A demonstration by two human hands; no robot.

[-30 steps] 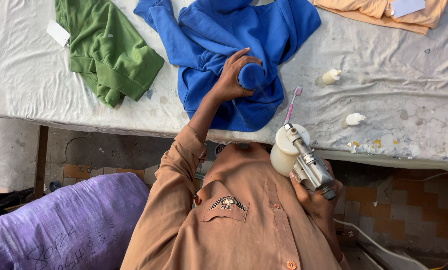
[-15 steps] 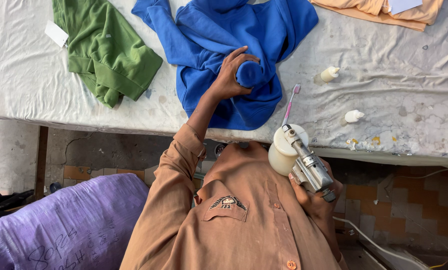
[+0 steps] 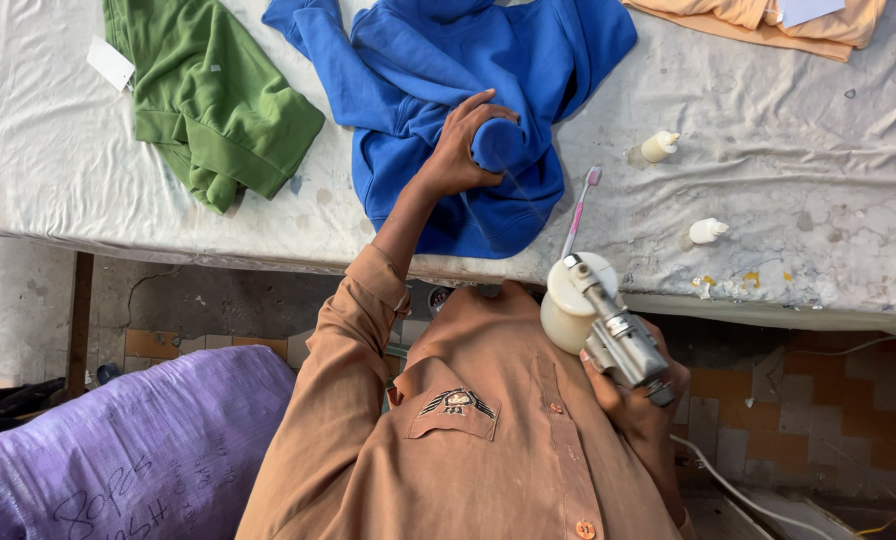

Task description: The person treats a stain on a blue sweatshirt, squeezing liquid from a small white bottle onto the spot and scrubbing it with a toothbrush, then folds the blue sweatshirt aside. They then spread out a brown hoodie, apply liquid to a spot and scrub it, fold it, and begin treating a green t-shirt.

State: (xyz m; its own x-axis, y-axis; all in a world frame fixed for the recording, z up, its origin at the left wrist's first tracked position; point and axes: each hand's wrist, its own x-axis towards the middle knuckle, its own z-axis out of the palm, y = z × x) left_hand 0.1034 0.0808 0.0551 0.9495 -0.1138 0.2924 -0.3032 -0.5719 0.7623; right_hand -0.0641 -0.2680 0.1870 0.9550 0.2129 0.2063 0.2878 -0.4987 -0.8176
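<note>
Blue sweatshirt (image 3: 438, 90) lies spread at upper centre of the frame on the worktop (image 3: 768, 230), which is covered with a stained white cloth. Left hand (image 3: 463, 145) is cupped around a bunched fold of the blue fabric, fingers curled over it, pressing it against the garment. Right hand (image 3: 638, 400), lower right of centre and off the worktop's near edge, is wrapped around a metal spray gun (image 3: 618, 335) with a cream cup (image 3: 573, 300); nozzle end points toward the worktop.

Pink-handled toothbrush (image 3: 578, 210) lies just beside the sweatshirt's right hem. Two small white bottles (image 3: 683, 190) lie further right, well apart from the hands. Green garment (image 3: 213, 100) with a white tag sits upper left. Peach cloth (image 3: 758, 20) at the top right edge. Purple sack (image 3: 128, 450) fills lower left, below the worktop.
</note>
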